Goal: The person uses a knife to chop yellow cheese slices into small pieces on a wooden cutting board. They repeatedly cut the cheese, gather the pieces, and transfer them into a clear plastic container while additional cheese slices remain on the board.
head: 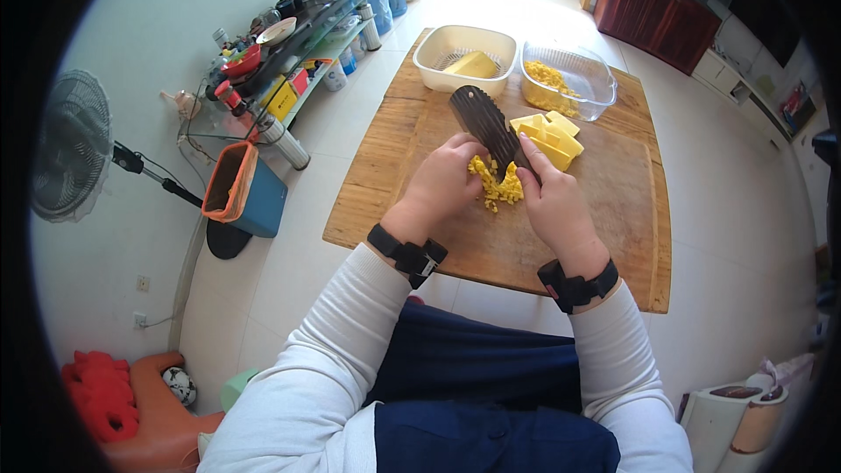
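My right hand grips the handle of a dark kitchen knife. Its broad blade has a wavy face and a small hole near the far end, which points away to the left. My left hand is at the left side of the blade, with curled fingers by a heap of finely diced yellow food; the fingertips are partly hidden. The dice lie on a wooden cutting board. Beyond my right hand sit thick yellow slices and blocks, stacked loosely on the board.
A cream strainer basket with one large yellow piece stands at the table's far side. Beside it, a clear plastic container holds more diced yellow food. Left of the wooden table are a lined blue bin and a standing fan.
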Demonstrator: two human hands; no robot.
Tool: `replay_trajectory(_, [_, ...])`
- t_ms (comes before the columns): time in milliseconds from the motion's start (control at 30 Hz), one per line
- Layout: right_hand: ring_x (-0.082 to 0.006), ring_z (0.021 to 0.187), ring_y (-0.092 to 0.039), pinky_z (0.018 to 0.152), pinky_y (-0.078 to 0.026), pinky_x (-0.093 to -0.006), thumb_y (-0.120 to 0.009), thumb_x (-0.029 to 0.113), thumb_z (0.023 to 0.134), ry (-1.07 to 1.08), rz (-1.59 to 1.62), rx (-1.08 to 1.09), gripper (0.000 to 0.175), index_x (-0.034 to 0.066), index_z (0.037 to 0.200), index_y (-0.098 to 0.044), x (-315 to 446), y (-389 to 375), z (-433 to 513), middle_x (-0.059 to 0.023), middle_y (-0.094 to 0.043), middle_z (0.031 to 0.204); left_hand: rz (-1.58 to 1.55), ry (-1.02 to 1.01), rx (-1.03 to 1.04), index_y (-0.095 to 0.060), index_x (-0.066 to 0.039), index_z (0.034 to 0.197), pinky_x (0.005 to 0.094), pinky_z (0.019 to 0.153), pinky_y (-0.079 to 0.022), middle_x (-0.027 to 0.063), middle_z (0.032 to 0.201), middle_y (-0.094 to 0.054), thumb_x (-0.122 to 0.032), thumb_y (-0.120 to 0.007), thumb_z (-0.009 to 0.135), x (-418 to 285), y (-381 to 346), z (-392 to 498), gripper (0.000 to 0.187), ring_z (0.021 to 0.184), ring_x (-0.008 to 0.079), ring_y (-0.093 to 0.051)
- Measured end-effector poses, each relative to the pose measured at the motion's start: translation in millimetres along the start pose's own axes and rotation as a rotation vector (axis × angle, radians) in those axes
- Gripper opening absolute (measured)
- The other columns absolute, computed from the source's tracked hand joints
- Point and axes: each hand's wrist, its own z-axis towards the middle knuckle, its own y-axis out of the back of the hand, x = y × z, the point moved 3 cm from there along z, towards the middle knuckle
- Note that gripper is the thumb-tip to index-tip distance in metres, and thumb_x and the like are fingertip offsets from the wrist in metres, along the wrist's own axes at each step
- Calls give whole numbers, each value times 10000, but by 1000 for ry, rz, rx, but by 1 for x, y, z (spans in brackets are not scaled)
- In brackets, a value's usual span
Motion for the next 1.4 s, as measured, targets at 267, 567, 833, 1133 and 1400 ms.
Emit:
replay_trajectory(267, [-443,925,-667,794,-547,-467,-576,193,995,35,24,-59,416,84,1396,-565,-2,2,2,-284,-679,1022,123,40,116,-705,-17,1085,410,885,-551,168,1096,-680,-63,-683,774,-2,-4,0,316,992,354,-672])
replay_trajectory(567, [-447,900,-674,776,-552,-474,-583,208,991,30,9,-108,434,104,1412,-561,-7,5,2,-294,-680,988,-25,-162,100,-722,-15,1024,398,876,-562,142,1078,-700,-33,-656,783,-15,-7,0,250,988,336,-679])
replay_trajectory(833, [-438,914,-682,782,-558,-462,-567,211,1001,2,-12,-102,431,104,1418,-559,-9,8,1,-287,-686,1024,-25,-215,-5,-702,-42,1080,400,892,-552,127,1104,-654,-50,-709,778,-24,-3,2,302,1001,327,-665])
replay_trajectory(1133, [-95,594,-546,548,-469,-258,-491,151,1049,-239,387,11,507,57,1536,-387,-10,-7,1,-48,-602,809,157,-5,-232,-414,-33,1421,450,987,-483,221,1316,-447,-245,-873,703,-25,-12,-1,879,1193,397,-506])
replay_trajectory(1400, [-89,545,-513,519,-463,-269,-486,139,1039,-316,563,104,540,27,1544,-332,11,-10,-15,-65,-621,817,318,87,-274,-405,-41,1441,469,998,-475,223,1328,-450,-200,-832,731,-25,-22,4,843,1219,405,-486])
